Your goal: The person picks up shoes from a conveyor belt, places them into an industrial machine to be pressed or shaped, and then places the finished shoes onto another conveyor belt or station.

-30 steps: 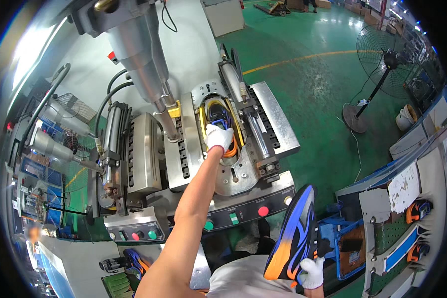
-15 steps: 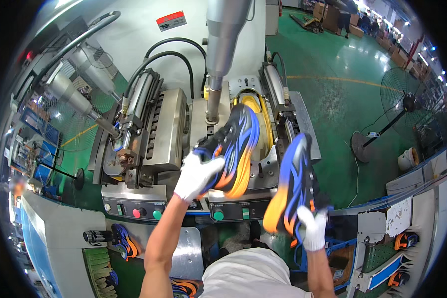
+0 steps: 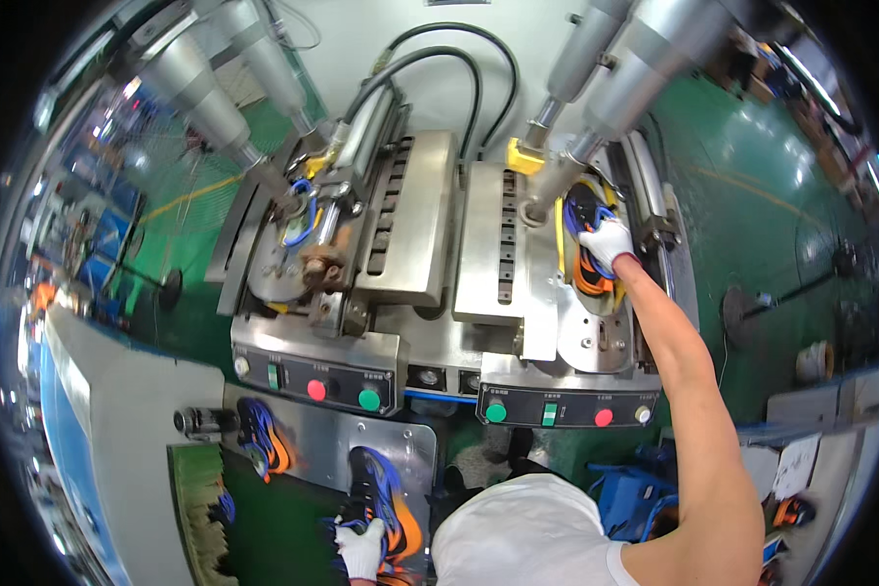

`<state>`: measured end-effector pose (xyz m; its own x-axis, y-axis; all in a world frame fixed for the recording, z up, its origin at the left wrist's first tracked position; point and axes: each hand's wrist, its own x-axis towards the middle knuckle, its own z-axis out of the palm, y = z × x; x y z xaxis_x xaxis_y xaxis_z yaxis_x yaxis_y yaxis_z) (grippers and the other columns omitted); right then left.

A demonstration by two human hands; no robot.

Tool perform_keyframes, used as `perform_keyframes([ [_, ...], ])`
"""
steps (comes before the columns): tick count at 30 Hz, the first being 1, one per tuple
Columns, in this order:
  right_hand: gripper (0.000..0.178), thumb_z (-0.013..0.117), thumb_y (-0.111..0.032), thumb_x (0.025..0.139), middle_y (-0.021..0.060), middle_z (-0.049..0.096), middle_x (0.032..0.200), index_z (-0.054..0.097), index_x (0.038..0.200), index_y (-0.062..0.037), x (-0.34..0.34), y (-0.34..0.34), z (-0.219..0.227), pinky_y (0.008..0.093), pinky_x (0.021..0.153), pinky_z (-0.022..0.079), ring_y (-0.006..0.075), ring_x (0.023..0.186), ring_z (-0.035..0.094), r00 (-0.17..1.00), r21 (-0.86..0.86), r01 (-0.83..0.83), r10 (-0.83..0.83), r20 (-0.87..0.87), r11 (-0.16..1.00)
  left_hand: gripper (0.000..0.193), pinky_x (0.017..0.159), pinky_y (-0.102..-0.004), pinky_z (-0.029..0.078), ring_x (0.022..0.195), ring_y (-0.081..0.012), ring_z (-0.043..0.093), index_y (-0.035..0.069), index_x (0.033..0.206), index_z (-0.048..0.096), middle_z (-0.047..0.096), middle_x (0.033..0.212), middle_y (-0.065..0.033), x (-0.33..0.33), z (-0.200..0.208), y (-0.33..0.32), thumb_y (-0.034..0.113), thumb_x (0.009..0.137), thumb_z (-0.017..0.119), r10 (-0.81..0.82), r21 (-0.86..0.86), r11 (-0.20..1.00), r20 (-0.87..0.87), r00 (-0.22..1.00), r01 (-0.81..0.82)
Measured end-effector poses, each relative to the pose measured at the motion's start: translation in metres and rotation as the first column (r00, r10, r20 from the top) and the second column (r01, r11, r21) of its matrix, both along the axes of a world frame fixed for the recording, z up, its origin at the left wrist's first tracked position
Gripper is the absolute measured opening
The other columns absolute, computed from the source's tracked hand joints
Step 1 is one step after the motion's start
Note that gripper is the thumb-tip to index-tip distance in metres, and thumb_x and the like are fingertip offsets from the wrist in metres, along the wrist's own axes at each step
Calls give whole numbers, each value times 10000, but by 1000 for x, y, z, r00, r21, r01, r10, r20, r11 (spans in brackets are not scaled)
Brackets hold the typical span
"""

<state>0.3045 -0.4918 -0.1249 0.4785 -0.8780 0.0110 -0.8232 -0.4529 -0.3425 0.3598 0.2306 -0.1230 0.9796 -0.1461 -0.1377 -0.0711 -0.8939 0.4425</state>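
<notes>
My right hand (image 3: 606, 242), in a white glove, reaches forward to a blue, black and orange sneaker (image 3: 590, 276) in the yellow-edged bed of the right press station (image 3: 588, 337). Its fingers grip the upper, and the hand covers the shoe's middle. Low on the left, my gloved left hand (image 3: 361, 551) holds a matching sneaker (image 3: 389, 493) by its near end. That shoe lies over the metal shelf (image 3: 324, 459), toe pointing away from me. Orange soles under it belong to at least one more shoe, partly hidden.
Another sneaker (image 3: 262, 438) lies on the shelf beside a black cylinder (image 3: 205, 422). Metal press rods (image 3: 557, 186) slant down close to my right hand. The left station (image 3: 303, 264) and two button panels (image 3: 568, 405) stand ahead. A pedestal fan (image 3: 840, 262) is at right.
My right hand has moved forward, putting its sneaker into the right station's bed. The left hand has brought the other sneaker back and down to the shelf. The view has shifted.
</notes>
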Motion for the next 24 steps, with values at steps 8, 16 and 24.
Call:
perform_keyframes([
  [8, 237, 813, -214, 841, 4, 636, 756, 604, 834, -102, -14, 17, -13, 362, 557, 480, 177, 563, 552, 865, 431, -194, -53, 499, 881, 873, 1031, -440, 493, 1178, -390, 644, -37, 1439, 420, 666, 1243, -252, -13, -153, 4, 409, 799, 811, 519, -88, 844, -116, 847, -529],
  [16, 811, 740, -209, 902, 266, 285, 1632, 326, 1543, 67, -15, 362, -18, 490, 1233, 259, 409, 1484, 335, 736, -344, -648, 674, -58, 679, 823, 998, -501, 491, 1193, -430, 601, 41, 1415, 463, 580, 1309, -256, -24, -163, 15, 395, 761, 816, 497, -276, 801, -189, 847, -531],
  [24, 1132, 853, -314, 762, 317, 188, 1640, 180, 1573, 101, 2, 464, -77, 529, 1255, 136, 466, 1524, 181, 519, 42, -845, 837, -171, 532, 726, 1006, -464, 487, 1117, -393, 602, -24, 1297, 518, 585, 1231, -214, -87, -103, 138, 163, 708, 900, 606, -437, 735, 79, 791, -519],
])
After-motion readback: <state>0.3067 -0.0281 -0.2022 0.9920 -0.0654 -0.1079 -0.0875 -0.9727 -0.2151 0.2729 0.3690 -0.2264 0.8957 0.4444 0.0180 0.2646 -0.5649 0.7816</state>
